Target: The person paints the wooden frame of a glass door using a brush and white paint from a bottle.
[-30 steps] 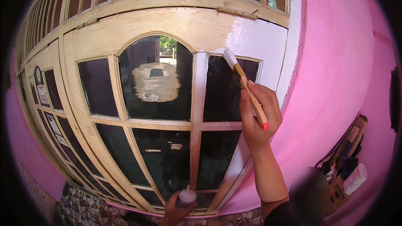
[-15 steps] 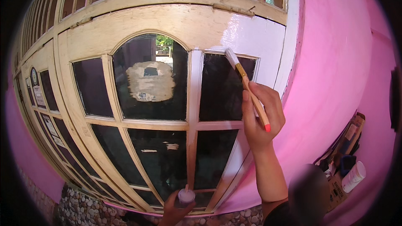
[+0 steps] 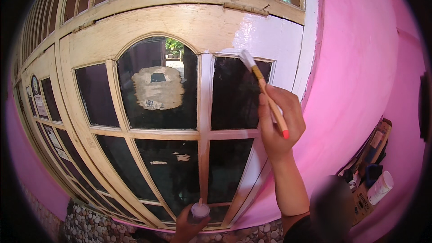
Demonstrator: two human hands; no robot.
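My right hand (image 3: 283, 119) grips a paintbrush (image 3: 257, 72) by its wooden, red-tipped handle. Its pale, paint-loaded bristles meet the door's top rail just above the upper right glass pane (image 3: 234, 103). Fresh white paint (image 3: 265, 38) covers the right part of that rail and the right stile. Farther left the door (image 3: 162, 18) is bare, cream-coloured wood. Low in front of the door, my left hand (image 3: 186, 225) is wrapped round a small cup of whitish paint (image 3: 200, 210), from which a short stick rises.
A pink wall (image 3: 355, 63) runs along the right side. By its foot stand a cardboard box (image 3: 361, 204) and a white tub (image 3: 381, 189) amid clutter. Pebbled flooring (image 3: 90, 225) lies below. A torn paper patch (image 3: 158, 87) sticks to the arched pane.
The view has shifted slightly, moving the door a little leftward in the picture. The brush stays by the rail's lower edge, and both hands keep their holds.
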